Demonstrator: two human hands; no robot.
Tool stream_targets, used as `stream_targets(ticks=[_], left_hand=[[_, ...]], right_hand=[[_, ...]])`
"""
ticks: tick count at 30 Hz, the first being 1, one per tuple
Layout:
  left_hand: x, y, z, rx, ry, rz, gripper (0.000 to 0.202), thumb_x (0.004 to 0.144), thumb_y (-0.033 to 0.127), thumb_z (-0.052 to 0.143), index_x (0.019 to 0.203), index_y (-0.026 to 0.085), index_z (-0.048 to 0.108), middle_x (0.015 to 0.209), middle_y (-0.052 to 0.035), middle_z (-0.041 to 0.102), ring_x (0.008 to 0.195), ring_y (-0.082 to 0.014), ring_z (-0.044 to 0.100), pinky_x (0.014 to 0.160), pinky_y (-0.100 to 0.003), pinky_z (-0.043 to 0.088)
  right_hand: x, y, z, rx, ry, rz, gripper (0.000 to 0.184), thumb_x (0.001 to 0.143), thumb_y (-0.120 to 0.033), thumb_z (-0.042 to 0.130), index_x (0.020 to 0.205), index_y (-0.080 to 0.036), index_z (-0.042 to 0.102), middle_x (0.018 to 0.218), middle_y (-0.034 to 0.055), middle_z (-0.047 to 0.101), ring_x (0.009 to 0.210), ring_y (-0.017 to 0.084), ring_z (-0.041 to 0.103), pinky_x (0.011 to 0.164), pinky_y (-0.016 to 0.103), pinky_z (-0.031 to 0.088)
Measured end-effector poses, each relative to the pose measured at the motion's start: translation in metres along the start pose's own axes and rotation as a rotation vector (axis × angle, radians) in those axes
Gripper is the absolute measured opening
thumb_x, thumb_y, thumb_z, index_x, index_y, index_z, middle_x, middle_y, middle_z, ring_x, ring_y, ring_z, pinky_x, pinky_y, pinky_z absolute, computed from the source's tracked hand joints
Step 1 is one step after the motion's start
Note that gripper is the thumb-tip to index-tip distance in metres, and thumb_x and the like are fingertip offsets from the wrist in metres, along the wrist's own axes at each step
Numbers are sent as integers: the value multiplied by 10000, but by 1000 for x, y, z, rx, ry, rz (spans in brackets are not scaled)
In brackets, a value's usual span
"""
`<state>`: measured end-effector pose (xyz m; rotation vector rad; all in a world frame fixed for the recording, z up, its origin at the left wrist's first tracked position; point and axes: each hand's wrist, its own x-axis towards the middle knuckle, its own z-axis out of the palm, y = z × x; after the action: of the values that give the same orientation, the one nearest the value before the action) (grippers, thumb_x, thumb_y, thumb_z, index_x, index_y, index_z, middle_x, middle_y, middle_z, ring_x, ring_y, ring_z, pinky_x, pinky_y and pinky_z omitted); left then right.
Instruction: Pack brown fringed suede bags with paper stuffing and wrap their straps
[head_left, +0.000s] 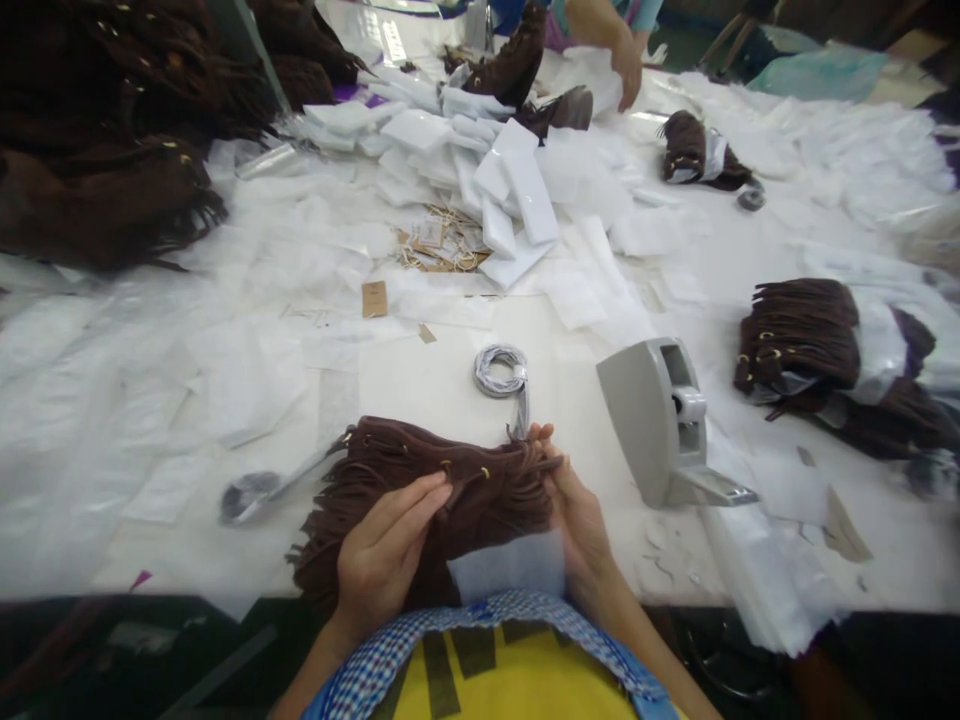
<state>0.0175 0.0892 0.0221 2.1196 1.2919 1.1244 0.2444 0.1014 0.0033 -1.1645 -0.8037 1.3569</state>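
Taking the dark brown fringed bundle as the dial's centre, with twelve pointing away from the wearer, it lies at the near edge of the white table, just in front of the wearer's yellow top and blue checked overshirt. The left hand rests over it from seven o'clock, fingers together, their tips beside a gold-coloured eyelet — whether they pinch anything, I cannot tell. The right hand is closed on the bundle's end at three o'clock. A translucent white sheet covers part of the bundle at four to five o'clock.

At nine o'clock a dark coil sits on the table, its tail running to the bundle. A light grey coil lies near, at one o'clock, its tail reaching toward the right hand. A grey tape dispenser stands at two o'clock; farther along that line is a wrapped fringed bundle.

Beyond, a small brown card tag lies between eleven and twelve, with a pile of strung tags at twelve. Behind these are heaped white pads. A dark brown fringed heap fills ten to eleven — and farthest, at one o'clock, is a co-worker's hand.
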Motion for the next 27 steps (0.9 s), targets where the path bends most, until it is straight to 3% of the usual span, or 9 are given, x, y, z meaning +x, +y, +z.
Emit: stream_targets(ticks=[3, 5, 8, 11, 13, 16, 19, 24, 27], left_hand=[[1, -2, -2, 88, -32, -37, 447, 918, 81, 529, 1311, 284, 599, 1279, -42, 664, 1151, -191, 643, 1029, -348, 518], [7, -2, -10, 151, -131, -65, 412, 937, 150, 521, 1323, 275, 589, 1305, -46, 649, 1169, -196, 635, 1046, -347, 505], [27, 2, -30, 160, -330, -10, 381, 936, 292, 551, 1315, 298, 596, 1334, -30, 633, 1168, -212, 638, 1019, -337, 520], [61, 5, -42, 199, -304, 36, 362, 935, 355, 546, 1286, 302, 616, 1299, -27, 656, 1158, -228, 635, 1029, -370, 500], [85, 2, -39, 255, -312, 33, 361, 945, 387, 512, 1263, 270, 634, 1272, -51, 669, 1160, -250, 623, 1029, -404, 483], [115, -9, -22, 261, -570, 7, 364, 950, 421, 485, 1209, 240, 666, 1166, -70, 710, 1059, -247, 654, 948, -383, 506], [136, -15, -13, 176, -799, -24, 302, 913, 419, 550, 1104, 243, 704, 1023, -52, 721, 903, -206, 666, 805, -296, 509], [165, 2, -25, -54, -1178, -86, 231, 876, 417, 599, 920, 235, 733, 810, -8, 703, 710, -154, 627, 664, -225, 453], [172, 13, -31, -248, -1384, -161, 217, 877, 389, 592, 856, 219, 725, 770, -9, 701, 667, -144, 625, 610, -206, 453]], right_hand=[[1, -12, -11, -192, 52, -73, 278, 969, -445, 512, 1042, -231, 674, 1316, 89, 613, 1160, 225, 617, 997, 427, 515], [1, -25, -18, -458, -1, -171, 178, 936, -371, 593, 922, -220, 685, 1290, 88, 624, 1184, 232, 593, 1035, 423, 477], [-2, -42, -23, -810, -78, -355, 81, 907, -244, 628, 959, -247, 690, 1241, 74, 646, 1187, 234, 577, 1059, 433, 442], [-4, -47, -20, -987, -21, -501, 179, 910, -165, 589, 1027, -266, 681, 1193, 70, 657, 1133, 229, 589, 1006, 430, 475], [-4, -45, -16, -1009, 31, -521, 209, 919, -143, 558, 1038, -268, 676, 1149, 71, 665, 1093, 223, 604, 975, 419, 495], [-1, -45, -13, -941, -2, -461, 226, 935, -143, 524, 1064, -263, 665, 1123, 70, 669, 1076, 214, 620, 950, 395, 520], [0, -49, -12, -887, -50, -385, 203, 925, -130, 524, 1017, -248, 660, 1162, 69, 658, 1090, 208, 621, 941, 368, 530], [0, -52, -12, -866, 22, -399, 233, 856, -57, 525, 934, -233, 656, 1183, 74, 638, 1100, 210, 614, 898, 335, 548], [-3, -50, -14, -877, 51, -409, 325, 852, -55, 525, 1067, -252, 669, 1122, 69, 642, 1019, 197, 638, 860, 329, 570]])
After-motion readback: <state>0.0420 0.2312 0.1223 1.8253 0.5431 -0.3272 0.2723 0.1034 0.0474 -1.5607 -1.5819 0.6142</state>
